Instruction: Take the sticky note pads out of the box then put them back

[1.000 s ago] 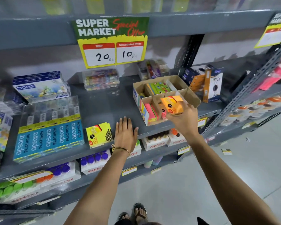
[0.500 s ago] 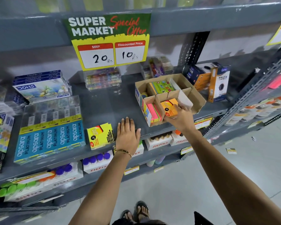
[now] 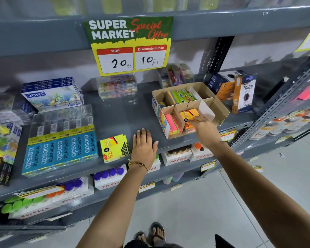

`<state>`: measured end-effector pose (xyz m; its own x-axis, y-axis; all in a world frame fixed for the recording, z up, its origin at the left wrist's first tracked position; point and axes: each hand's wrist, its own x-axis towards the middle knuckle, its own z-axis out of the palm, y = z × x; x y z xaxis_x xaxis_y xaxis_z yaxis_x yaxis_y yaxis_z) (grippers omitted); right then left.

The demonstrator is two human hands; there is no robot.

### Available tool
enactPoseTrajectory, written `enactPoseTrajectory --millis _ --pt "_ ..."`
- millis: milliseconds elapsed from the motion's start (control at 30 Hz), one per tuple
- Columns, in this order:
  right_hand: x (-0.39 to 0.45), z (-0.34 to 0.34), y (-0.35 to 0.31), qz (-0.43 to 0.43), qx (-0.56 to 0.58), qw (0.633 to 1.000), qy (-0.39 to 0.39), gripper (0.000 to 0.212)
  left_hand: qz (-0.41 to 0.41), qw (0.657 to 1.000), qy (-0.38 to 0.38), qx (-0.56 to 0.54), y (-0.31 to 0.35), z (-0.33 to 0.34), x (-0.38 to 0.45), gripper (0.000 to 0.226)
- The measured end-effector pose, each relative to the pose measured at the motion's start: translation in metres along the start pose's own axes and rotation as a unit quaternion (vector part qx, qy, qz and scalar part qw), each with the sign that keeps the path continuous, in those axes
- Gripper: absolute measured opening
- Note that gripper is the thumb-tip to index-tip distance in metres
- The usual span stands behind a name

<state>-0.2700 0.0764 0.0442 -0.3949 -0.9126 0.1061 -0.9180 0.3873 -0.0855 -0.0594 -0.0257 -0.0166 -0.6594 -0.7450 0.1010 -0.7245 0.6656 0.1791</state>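
We think we are on the putting-back step. Our right hand [image 3: 205,130] pinches an orange sticky note pad [image 3: 189,114] and sets it in a front slot of the cardboard box [image 3: 220,110], beside the pink and green pads [image 3: 172,123]. Our left hand [image 3: 144,146] lies flat and open on the grey metal shelf [image 3: 115,119], holding nothing. A yellow sticky note pack [image 3: 115,147] waits just beside it. Next we should let go, then pick up that yellow one. The box is thin brown card with straight dividers. The pads are small, square and shiny-wrapped.
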Motion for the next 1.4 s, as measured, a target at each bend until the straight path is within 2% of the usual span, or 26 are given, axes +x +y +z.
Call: enactPoseTrajectory --millis 133,200,233,300,367,400,500,567,633,700,767,833,967,1400 --pt "0.000 -0.001 -0.003 0.003 -0.002 1.000 -0.004 0.052 -0.004 1.000 -0.017 0.005 0.002 -0.004 0.001 0.052" --pt "-0.002 -0.004 -0.008 0.013 0.041 0.999 0.009 0.049 -0.002 1.000 -0.019 0.004 0.002 -0.009 0.001 0.052" --pt "-0.003 -0.008 -0.013 0.037 0.088 0.995 0.034 0.048 0.000 1.000 -0.013 -0.003 0.002 -0.013 0.002 0.052" --pt "-0.004 -0.018 -0.029 0.091 0.186 0.969 0.132 0.045 0.000 0.999 0.022 -0.031 -0.004 -0.024 0.000 0.049" --pt "-0.007 -0.029 -0.055 0.106 0.255 0.933 0.230 0.038 -0.015 0.995 0.081 -0.058 -0.016 -0.036 -0.005 0.045" --pt "-0.009 -0.033 -0.072 0.100 0.284 0.920 0.251 0.034 -0.028 0.991 0.114 -0.064 -0.026 -0.041 -0.009 0.043" --pt "-0.014 -0.024 -0.133 0.064 0.328 0.919 0.208 0.027 -0.085 0.981 0.169 -0.053 -0.066 -0.052 -0.026 0.041" --pt "-0.017 -0.008 -0.173 0.040 0.325 0.939 0.107 0.030 -0.126 0.978 0.164 -0.038 -0.095 -0.055 -0.041 0.045" --pt "-0.019 0.008 -0.206 0.025 0.290 0.957 -0.011 0.046 -0.154 0.977 0.146 -0.018 -0.117 -0.057 -0.054 0.055" --pt "-0.022 0.023 -0.231 0.020 0.242 0.967 -0.075 0.069 -0.168 0.977 0.128 0.005 -0.132 -0.057 -0.062 0.063" --pt "-0.023 0.033 -0.250 0.017 0.190 0.978 -0.086 0.087 -0.169 0.978 0.116 0.019 -0.140 -0.057 -0.065 0.067" --pt "-0.023 0.040 -0.261 0.020 0.151 0.985 -0.085 0.093 -0.167 0.979 0.113 0.018 -0.142 -0.055 -0.065 0.066" --pt "-0.022 0.044 -0.267 0.031 0.117 0.990 -0.075 0.094 -0.173 0.978 0.114 0.001 -0.141 -0.053 -0.064 0.061" --pt "-0.020 0.045 -0.275 0.062 0.117 0.990 -0.057 0.098 -0.164 0.980 0.113 -0.007 -0.143 -0.049 -0.063 0.053"
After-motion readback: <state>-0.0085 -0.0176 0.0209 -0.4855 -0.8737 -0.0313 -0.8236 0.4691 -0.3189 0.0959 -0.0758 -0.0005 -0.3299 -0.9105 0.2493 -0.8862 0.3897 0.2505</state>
